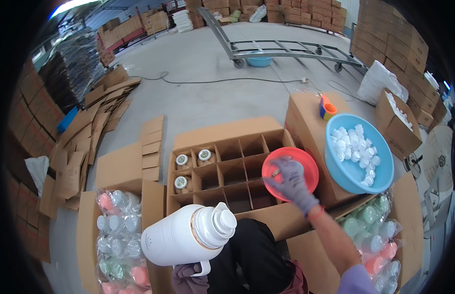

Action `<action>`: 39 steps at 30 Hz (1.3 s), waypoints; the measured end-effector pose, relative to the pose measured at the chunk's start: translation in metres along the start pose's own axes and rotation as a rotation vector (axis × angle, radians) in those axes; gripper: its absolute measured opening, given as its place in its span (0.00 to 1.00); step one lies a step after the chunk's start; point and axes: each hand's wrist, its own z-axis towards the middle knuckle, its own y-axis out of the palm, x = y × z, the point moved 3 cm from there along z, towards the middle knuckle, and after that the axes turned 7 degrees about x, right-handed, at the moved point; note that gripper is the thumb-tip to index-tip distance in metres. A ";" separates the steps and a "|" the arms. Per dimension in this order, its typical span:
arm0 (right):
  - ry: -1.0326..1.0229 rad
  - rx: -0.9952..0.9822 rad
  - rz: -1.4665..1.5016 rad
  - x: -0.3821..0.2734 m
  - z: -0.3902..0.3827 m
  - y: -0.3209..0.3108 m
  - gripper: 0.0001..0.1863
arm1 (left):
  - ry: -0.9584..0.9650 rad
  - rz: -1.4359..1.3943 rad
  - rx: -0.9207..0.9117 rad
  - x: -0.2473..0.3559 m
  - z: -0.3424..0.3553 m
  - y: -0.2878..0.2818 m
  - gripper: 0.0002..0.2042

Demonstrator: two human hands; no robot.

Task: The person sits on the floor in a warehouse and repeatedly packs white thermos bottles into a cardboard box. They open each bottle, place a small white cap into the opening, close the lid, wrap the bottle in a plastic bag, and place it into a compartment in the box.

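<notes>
My left hand [190, 279], in a dark grey glove, grips the handle of a white vacuum flask [171, 235]. The flask lies tilted in front of my lap, its white spouted top pointing right. Over a red basin [306, 169] is my right hand [293, 179], in a grey glove, fingers curled around a small tan piece [275, 172] too small to name. The basin rests on the right side of a cardboard carton [227, 128] divided into cells. Several flasks with white round tops [204, 155] stand in the carton's left cells; other visible cells hold nothing.
A light blue basin [335, 171] of white caps stands on a closed carton, beside orange and blue cups [327, 108]. Open boxes of bagged coloured cups [117, 223] flank me. Flattened cardboard [73, 171] lies left. Beyond are a cable [213, 80] and a metal trolley [286, 49].
</notes>
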 end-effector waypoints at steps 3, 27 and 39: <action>0.137 -0.123 -0.425 0.110 -0.013 0.019 0.47 | 0.230 0.504 0.055 0.002 0.017 -0.026 0.09; -0.422 0.094 0.909 -0.154 -0.053 -0.053 0.39 | -0.046 0.091 -0.273 0.042 0.000 0.013 0.12; 0.551 -0.737 1.491 -0.145 -0.015 0.015 0.29 | 0.622 1.567 -0.411 0.065 0.027 -0.018 0.14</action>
